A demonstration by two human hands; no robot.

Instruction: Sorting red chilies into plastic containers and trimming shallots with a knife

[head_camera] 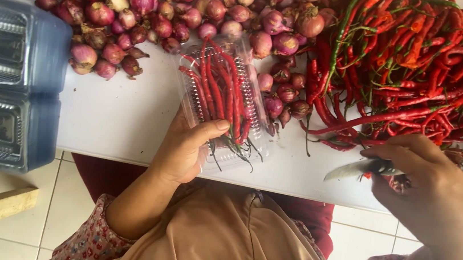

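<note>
clear plastic tray point(253, 144) of chillies gripped by left hand point(184, 148) at table edge point(294, 191), right hand point(422, 173) fingers pinching knife point(353, 168)

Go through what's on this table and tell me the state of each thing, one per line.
Clear plastic tray: open, partly filled with red chilies.
Left hand: gripping the tray, thumb pressing the chilies.
Right hand: holding a knife.
Chili pile: loose, stems on.
Shallots: loose heap, unpeeled.
Stacked trays: empty, nested.
</note>
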